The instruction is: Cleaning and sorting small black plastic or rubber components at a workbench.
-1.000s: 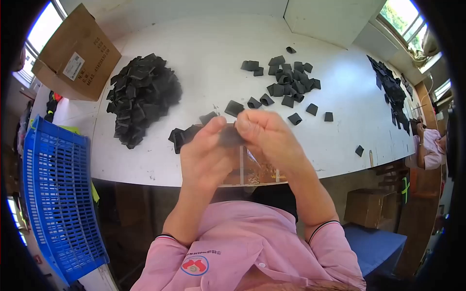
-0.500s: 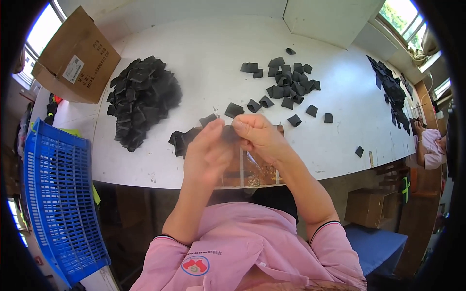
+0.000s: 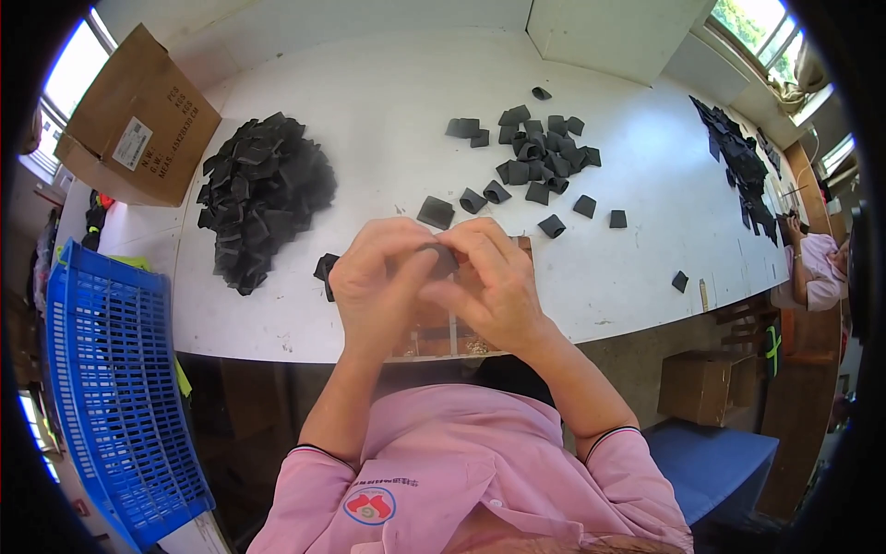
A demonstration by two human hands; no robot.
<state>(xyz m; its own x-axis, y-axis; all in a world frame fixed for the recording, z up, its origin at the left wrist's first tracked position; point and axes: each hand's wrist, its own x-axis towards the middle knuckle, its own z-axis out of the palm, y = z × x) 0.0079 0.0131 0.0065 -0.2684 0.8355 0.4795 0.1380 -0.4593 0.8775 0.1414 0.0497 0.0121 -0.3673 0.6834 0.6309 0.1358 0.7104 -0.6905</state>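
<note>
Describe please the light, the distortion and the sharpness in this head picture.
Head view: daylight from windows at the upper corners brightens the white table; strong fisheye bending, black rim around; both hands, left hand and right hand, look fairly sharp; the small dark piece between them is shadowed, its detail unclear.

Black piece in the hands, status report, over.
Left hand and right hand both pinch one small black piece above the table edge. Big black pile left, loose pieces beyond. Nothing blocking.

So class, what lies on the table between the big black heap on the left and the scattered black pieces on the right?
In the head view, bare white table separates the heap from the scattered pieces; nothing lies on that stretch.
</note>
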